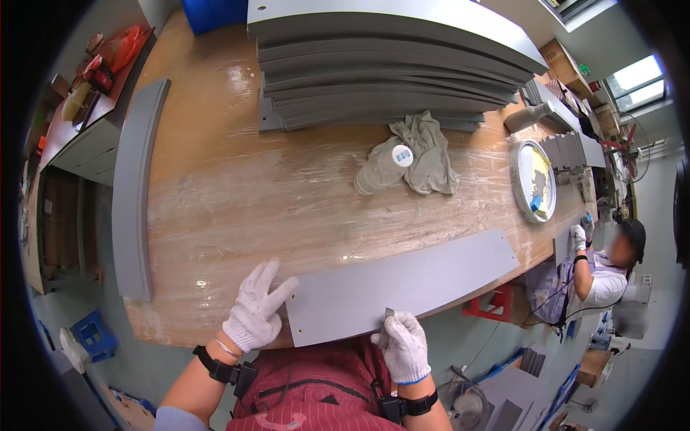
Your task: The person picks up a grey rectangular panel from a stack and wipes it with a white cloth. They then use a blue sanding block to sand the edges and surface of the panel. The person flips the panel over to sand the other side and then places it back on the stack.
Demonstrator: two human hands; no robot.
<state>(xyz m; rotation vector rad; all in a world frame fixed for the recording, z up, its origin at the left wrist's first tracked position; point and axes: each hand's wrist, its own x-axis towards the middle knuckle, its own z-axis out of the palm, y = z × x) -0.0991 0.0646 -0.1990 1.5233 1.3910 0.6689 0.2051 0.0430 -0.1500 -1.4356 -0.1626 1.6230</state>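
Tabletop (244,201) of glossy brown carries a long grey panel (406,287) along its near edge, just ahead of the hands, the panel's long axis running from its left end, closer to the person, rightward and slightly away. Left hand (255,307), its fingers spread and grasping nothing, is just beside that left end (whether a fingertip touches, I cannot tell), while the right hand (404,348), nearer the middle of the near long side, grips a small grey piece (389,314).
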